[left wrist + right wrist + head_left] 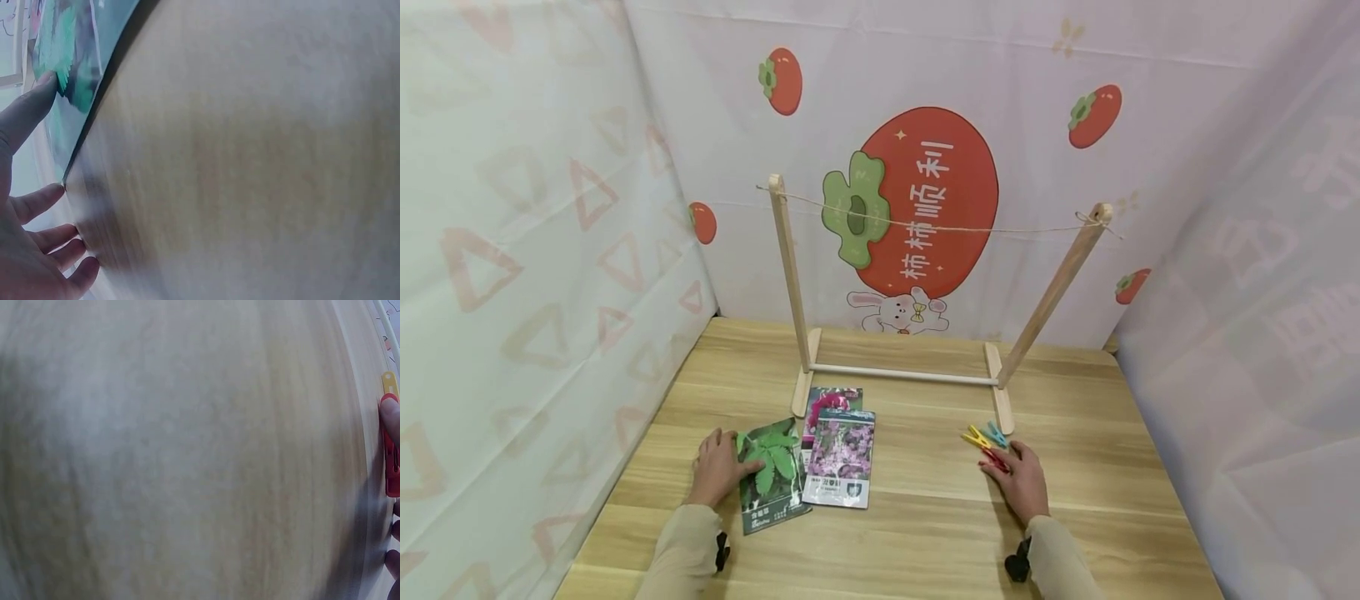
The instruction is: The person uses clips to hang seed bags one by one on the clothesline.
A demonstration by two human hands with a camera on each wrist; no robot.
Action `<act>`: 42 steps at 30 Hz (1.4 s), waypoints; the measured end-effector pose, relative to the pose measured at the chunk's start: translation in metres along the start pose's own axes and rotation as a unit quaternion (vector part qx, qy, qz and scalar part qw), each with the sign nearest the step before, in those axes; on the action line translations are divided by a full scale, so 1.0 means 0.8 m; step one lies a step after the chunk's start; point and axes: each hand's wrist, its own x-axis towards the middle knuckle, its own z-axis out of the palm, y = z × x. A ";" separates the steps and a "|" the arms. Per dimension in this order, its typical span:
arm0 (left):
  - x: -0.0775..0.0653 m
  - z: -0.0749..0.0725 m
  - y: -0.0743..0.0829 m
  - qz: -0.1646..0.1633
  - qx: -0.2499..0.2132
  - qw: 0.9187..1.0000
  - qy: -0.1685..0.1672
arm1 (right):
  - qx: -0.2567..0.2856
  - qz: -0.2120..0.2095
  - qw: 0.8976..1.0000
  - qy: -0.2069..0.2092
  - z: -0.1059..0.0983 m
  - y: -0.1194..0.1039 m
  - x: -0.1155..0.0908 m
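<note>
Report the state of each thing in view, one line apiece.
Green packet: picture side up, touched
Magenta packet: partly covered
Pale-pink packet: lying over the magenta one
Red clothespin: pinched
Yellow clothespin: lying unheld
Blue clothespin: lying unheld
String: tied at both ends, bare
Wooden frame: upright
Left hand: thumb on green packet
Right hand: pinching red clothespin

Wood-grained tabletop (187,450) filled most of the view, blurred. At the right edge, partly cropped, my right hand (393,422) had its thumb on a red clip (392,465); a yellow clip (389,380) showed just above it.
</note>
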 end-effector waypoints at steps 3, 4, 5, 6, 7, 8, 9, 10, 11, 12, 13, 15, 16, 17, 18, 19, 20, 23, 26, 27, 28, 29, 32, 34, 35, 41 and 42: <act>0.001 0.000 -0.002 -0.004 -0.020 1.000 0.005 | 0.002 0.003 1.000 -0.007 -0.001 -0.001 0.000; 0.001 0.000 -0.002 -0.004 -0.025 1.000 0.009 | 0.003 0.006 1.000 -0.010 -0.001 -0.001 0.000; 0.001 0.001 -0.002 -0.004 -0.032 0.999 0.013 | 0.003 0.008 1.000 -0.013 -0.002 -0.001 0.000; 0.001 0.001 -0.002 -0.004 -0.037 0.999 0.019 | 0.002 0.010 1.000 -0.016 -0.002 -0.002 0.000; 0.001 0.001 -0.002 -0.004 -0.044 0.999 0.025 | 0.001 0.013 1.000 -0.019 -0.003 -0.002 0.000; 0.001 0.001 -0.002 -0.004 -0.052 0.998 0.032 | -0.001 0.016 1.000 -0.022 -0.003 -0.001 0.000; 0.001 0.001 -0.002 -0.004 -0.058 0.997 0.040 | 0.000 0.020 0.999 -0.025 -0.003 -0.002 0.001; 0.001 0.001 -0.002 -0.003 -0.064 0.997 0.047 | -0.002 0.023 0.999 -0.028 -0.003 -0.001 0.001; 0.001 0.001 -0.002 -0.003 -0.071 0.996 0.055 | -0.004 0.026 0.999 -0.030 -0.003 -0.001 0.001; 0.002 0.001 -0.001 0.000 -0.077 0.995 0.061 | -0.005 0.028 0.999 -0.032 -0.003 -0.001 0.001; 0.002 0.001 -0.001 0.000 -0.084 0.994 0.065 | -0.008 0.030 0.999 -0.034 -0.003 -0.001 0.001; 0.004 0.000 0.000 0.000 -0.095 0.993 0.066 | -0.011 0.033 0.999 -0.036 -0.003 -0.001 0.002; 0.004 0.000 0.001 -0.001 -0.105 0.993 0.062 | -0.013 0.033 0.999 -0.036 -0.003 -0.001 0.002; 0.004 -0.001 0.001 -0.005 -0.116 0.992 0.056 | -0.015 0.035 0.999 -0.035 -0.003 -0.002 0.002; 0.005 -0.001 0.001 -0.009 -0.128 0.991 0.050 | -0.016 0.037 0.999 -0.033 -0.002 -0.002 0.003; 0.006 -0.002 0.001 -0.016 -0.141 0.989 0.042 | -0.016 0.039 0.999 -0.031 -0.001 -0.003 0.003; 0.006 -0.002 0.001 -0.023 -0.154 0.987 0.034 | -0.016 0.042 0.999 -0.029 0.000 -0.003 0.003; 0.007 -0.003 0.000 -0.049 -0.192 0.980 0.019 | -0.013 0.052 0.998 -0.023 0.002 -0.006 0.003; 0.007 -0.004 -0.002 -0.071 -0.219 0.973 0.019 | -0.016 0.056 0.998 -0.017 0.003 -0.008 0.003; 0.008 -0.004 -0.003 -0.077 -0.228 0.970 0.020 | -0.016 0.056 0.998 -0.015 0.004 -0.009 0.003; 0.007 -0.004 -0.004 -0.081 -0.238 0.968 0.022 | -0.019 0.055 0.998 -0.013 0.004 -0.010 0.003; 0.007 -0.005 -0.004 -0.086 -0.250 0.964 0.025 | -0.020 0.055 0.998 -0.010 0.005 -0.010 0.003; 0.008 -0.004 -0.007 -0.100 -0.278 0.955 0.032 | -0.023 0.055 0.998 -0.006 0.006 -0.011 0.003; 0.008 -0.004 -0.007 -0.110 -0.294 0.949 0.035 | -0.023 0.057 0.998 -0.008 0.006 -0.011 0.003; 0.008 -0.004 -0.008 -0.115 -0.300 0.946 0.035 | -0.021 0.061 0.998 -0.010 0.005 -0.011 0.004; 0.008 -0.007 -0.005 -0.146 -0.347 0.926 0.022 | 0.002 0.093 0.995 -0.022 0.000 -0.013 0.004; 0.008 -0.007 -0.005 -0.150 -0.355 0.922 0.021 | 0.010 0.097 0.995 -0.020 -0.001 -0.014 0.004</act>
